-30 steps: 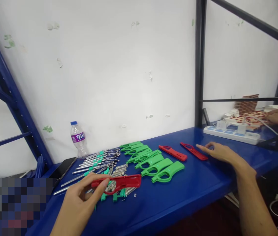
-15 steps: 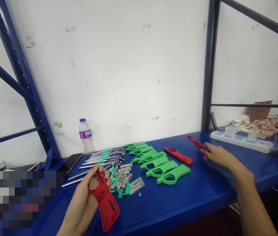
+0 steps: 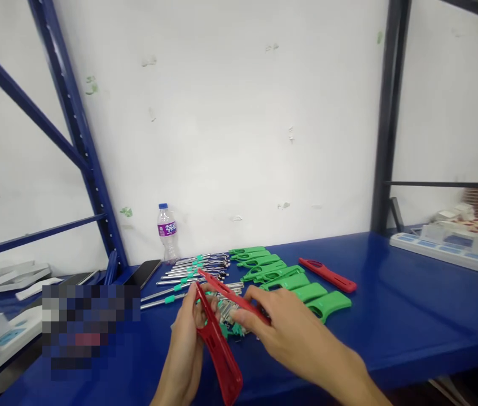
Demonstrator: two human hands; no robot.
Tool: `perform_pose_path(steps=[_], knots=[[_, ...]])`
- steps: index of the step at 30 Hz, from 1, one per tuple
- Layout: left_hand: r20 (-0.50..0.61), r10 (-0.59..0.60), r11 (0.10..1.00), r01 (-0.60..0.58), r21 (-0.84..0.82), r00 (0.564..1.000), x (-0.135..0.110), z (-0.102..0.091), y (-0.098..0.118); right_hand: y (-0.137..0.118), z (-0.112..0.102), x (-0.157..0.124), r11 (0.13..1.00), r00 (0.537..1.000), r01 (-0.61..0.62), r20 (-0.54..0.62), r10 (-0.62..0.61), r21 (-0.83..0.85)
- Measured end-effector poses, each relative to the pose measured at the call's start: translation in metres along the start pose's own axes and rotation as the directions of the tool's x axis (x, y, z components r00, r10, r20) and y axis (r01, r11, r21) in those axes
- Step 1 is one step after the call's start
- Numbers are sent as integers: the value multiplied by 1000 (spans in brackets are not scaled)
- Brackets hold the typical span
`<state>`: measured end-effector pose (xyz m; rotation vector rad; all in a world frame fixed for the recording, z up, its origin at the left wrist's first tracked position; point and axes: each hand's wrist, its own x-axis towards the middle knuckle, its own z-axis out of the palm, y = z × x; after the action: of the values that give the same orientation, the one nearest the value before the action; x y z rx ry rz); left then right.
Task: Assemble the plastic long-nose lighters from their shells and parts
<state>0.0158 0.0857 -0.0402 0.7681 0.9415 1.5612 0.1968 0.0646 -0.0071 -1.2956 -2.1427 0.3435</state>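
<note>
My left hand (image 3: 183, 345) is closed round a red plastic lighter casing half (image 3: 224, 361), which tilts down toward the table's front edge. My right hand (image 3: 295, 330) grips a second red casing half (image 3: 230, 293) between thumb and fingers. Its narrow end lies close above the first piece's top; whether the two touch I cannot tell. Behind my right hand lie several green casing pieces (image 3: 334, 304) in a row, with one more red casing piece (image 3: 327, 275) beside them. Small clear tubes and green parts (image 3: 227, 318) are partly hidden by my hands.
Several metal rods with green pieces and wires (image 3: 169, 299) lie at the left of the blue table (image 3: 391, 316). A bottle (image 3: 167, 230) and a phone (image 3: 148, 273) are near the wall. Power strips stand at right (image 3: 446, 254) and left (image 3: 4, 349). Shelf posts (image 3: 385, 124) flank the table.
My right hand has come in from the far right with its red casing half, up to the piece in my left hand. The view has turned slightly left.
</note>
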Motion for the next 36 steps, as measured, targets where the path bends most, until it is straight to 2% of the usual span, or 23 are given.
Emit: perform_pose_path(steps=[2,6,11,15,18,21,25,30,36], knots=[[0,6,1000,-6,14,1000,-1,-3,-1,-4,17,2,998,1000,-7,-17,7,-58],[10,20,1000,-20,9,1000,1,-11,-2,-7,43,2,992,1000,4,24,-1,-128],[-141,38,993,-53,-107,989,1,-11,0,-7,69,-1,974,992,123,-3,-126,-192],[-223,19,981,-61,-183,975,-6,-2,3,-7,80,-1,949,988,152,34,-149,-276],[-231,28,972,-81,-220,972,-10,6,4,-8,85,0,945,992,122,30,-119,-303],[-172,62,964,-103,-243,983,-13,11,3,-10,86,1,944,993,114,20,-114,-308],[-110,137,954,-161,-255,985,-15,12,2,-12,83,0,953,991,131,23,-130,-273],[-77,214,942,-227,-245,974,-15,10,3,-18,78,-4,957,995,92,2,-95,-274],[-38,178,947,-182,-263,983,-15,11,5,-18,75,-2,979,991,132,1,-134,-157]])
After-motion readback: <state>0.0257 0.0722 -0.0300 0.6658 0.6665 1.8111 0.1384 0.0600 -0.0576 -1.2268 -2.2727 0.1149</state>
